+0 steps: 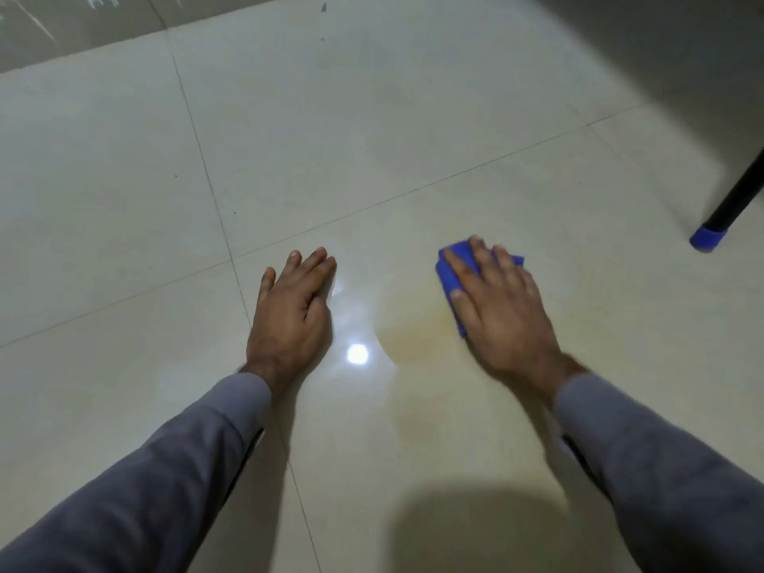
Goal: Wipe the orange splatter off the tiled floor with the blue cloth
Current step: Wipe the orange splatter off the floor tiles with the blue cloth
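A faint orange smear [417,337] spreads over the glossy cream tiled floor [372,138] between my two hands and trails down towards me. My right hand [500,308] lies flat on the folded blue cloth [450,266], pressing it onto the floor at the smear's right edge; blue shows past my fingers and thumb. My left hand [293,312] rests palm down on the floor left of the smear, fingers together, holding nothing. Both arms wear grey sleeves.
A black furniture leg [740,192] with a blue foot cap [705,237] stands at the right edge. A low wall base [82,31] runs across the top left. A lamp's bright reflection [357,354] shines on the floor beside my left wrist.
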